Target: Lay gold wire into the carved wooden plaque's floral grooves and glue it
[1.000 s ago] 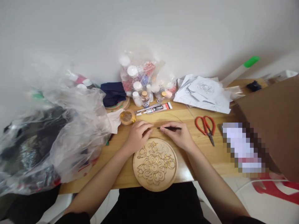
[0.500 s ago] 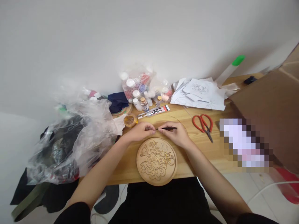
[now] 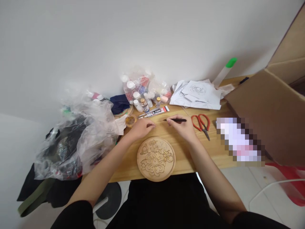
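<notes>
My right hand [image 3: 183,128] grips black tweezers [image 3: 178,120], their tips pointing left toward my other hand. My left hand [image 3: 143,128] has its thumb and fingers pinched together; anything between them is too fine to make out. Just below both hands lies a round wooden board [image 3: 156,160] at the table's front edge, with a flower pattern outlined in gold-coloured lines. An amber spool [image 3: 131,121] sits right by my left hand. Behind the hands rests a B-7000 glue tube [image 3: 156,112].
Red-handled pliers [image 3: 202,126] lie right of my right hand. Papers with drawings [image 3: 196,93] and small corked bottles [image 3: 144,105] are at the back. A plastic bag [image 3: 95,127] covers the left side; a cardboard box [image 3: 267,114] stands at right.
My hands have moved apart, the right one carrying the tweezers away from my left fingertips. The whole view has shifted slightly.
</notes>
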{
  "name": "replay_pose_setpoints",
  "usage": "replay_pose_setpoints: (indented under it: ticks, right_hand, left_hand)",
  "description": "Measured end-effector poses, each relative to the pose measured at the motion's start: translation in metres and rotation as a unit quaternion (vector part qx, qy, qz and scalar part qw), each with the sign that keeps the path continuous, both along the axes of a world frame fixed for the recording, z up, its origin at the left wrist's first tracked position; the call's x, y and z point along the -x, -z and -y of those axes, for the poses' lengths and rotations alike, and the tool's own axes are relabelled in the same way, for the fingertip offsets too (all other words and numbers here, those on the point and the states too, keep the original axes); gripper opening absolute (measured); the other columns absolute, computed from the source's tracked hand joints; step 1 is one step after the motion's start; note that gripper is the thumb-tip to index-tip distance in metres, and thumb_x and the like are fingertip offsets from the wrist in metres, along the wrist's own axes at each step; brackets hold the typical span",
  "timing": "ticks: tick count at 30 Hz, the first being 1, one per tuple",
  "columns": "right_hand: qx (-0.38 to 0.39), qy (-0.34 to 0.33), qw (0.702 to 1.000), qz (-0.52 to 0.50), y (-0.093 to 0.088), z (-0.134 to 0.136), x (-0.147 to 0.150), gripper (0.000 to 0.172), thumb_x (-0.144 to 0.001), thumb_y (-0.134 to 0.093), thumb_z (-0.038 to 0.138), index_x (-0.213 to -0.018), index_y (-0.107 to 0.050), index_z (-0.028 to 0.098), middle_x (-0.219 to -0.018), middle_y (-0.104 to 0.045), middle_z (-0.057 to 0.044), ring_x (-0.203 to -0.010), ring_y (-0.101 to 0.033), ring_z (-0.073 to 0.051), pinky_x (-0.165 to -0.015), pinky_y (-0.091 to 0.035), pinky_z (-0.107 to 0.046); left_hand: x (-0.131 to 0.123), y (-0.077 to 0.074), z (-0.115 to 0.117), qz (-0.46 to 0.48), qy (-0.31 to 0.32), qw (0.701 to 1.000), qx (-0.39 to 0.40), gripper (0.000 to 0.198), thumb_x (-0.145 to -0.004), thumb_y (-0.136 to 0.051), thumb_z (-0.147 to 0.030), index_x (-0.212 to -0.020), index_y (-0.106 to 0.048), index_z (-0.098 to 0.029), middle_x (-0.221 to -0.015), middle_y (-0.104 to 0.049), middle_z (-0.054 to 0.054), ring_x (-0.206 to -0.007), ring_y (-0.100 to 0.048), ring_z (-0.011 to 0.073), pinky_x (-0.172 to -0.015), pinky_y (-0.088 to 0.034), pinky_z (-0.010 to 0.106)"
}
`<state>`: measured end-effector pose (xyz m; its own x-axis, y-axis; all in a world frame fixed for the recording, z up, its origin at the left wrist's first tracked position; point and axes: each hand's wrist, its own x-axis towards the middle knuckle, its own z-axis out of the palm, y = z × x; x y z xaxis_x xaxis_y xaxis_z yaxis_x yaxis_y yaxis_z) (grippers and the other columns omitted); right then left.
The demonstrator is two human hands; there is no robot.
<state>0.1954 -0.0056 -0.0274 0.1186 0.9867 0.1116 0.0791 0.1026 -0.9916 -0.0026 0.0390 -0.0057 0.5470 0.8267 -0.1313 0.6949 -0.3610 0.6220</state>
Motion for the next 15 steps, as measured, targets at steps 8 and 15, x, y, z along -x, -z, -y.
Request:
replay_pose_setpoints:
  ticks: [8, 15]
  right_hand:
    - [0.025, 0.038, 0.999, 0.031, -0.008, 0.019, -0.02, 0.019, -0.069, -0.072, 0.032, -0.073, -0.071, 0.014, -0.071, -0.071, -0.007, -0.063, -0.064, -0.016, -0.064, -0.054, -0.031]
    - [0.056, 0.035, 0.996, 0.056, 0.0, 0.028, -0.027, 0.017, -0.067, -0.073, 0.032, -0.07, -0.071, 0.016, -0.071, -0.073, -0.006, -0.067, -0.067, -0.019, -0.067, -0.055, -0.033]
  left_hand:
    - [-0.008, 0.023, 0.009, 0.004, 0.019, 0.993, -0.119, 0.013, -0.081, -0.061, -0.017, -0.08, -0.074, -0.019, -0.082, -0.067, 0.005, -0.08, -0.06, 0.0169, -0.077, -0.047, 0.032]
    - [-0.008, 0.031, 0.005, 0.001, 0.014, 0.989, -0.148, 0.012, -0.082, -0.061, -0.016, -0.081, -0.073, -0.017, -0.083, -0.066, 0.004, -0.077, -0.06, 0.0149, -0.072, -0.047, 0.028]
